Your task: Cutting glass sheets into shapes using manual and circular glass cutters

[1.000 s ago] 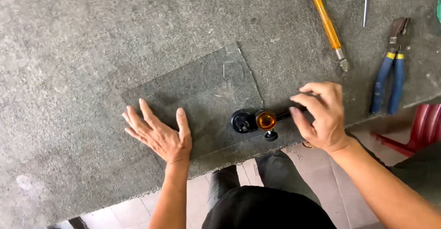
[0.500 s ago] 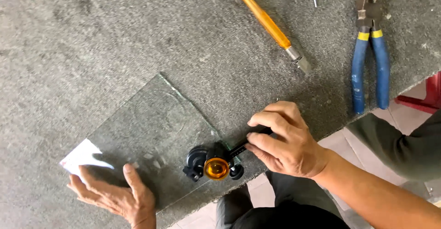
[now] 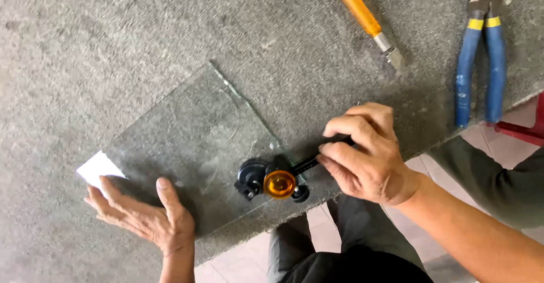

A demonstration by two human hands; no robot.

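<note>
On grey felt bench, left hand flat on glass sheet, right hand pinching cutter: sheet may slide if palm pressure eases.

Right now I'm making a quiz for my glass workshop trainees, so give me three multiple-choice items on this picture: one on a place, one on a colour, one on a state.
1. Where does the black cutting tool rest?
A. on the glass sheet's near right edge
B. beside the pliers
C. on the floor

2. What colour are the pliers' handles?
A. red
B. blue with yellow bands
C. green

3. How is the left hand?
A. clenched in a fist
B. lifted in the air
C. flat, fingers spread, on the glass sheet

Answers:
1 A, its amber knob and black wheels sit on the pane's edge, with the right hand gripping its black handle.
2 B, both grips are blue, yellow near the joint.
3 C, the palm presses the pane's near left corner.
</note>
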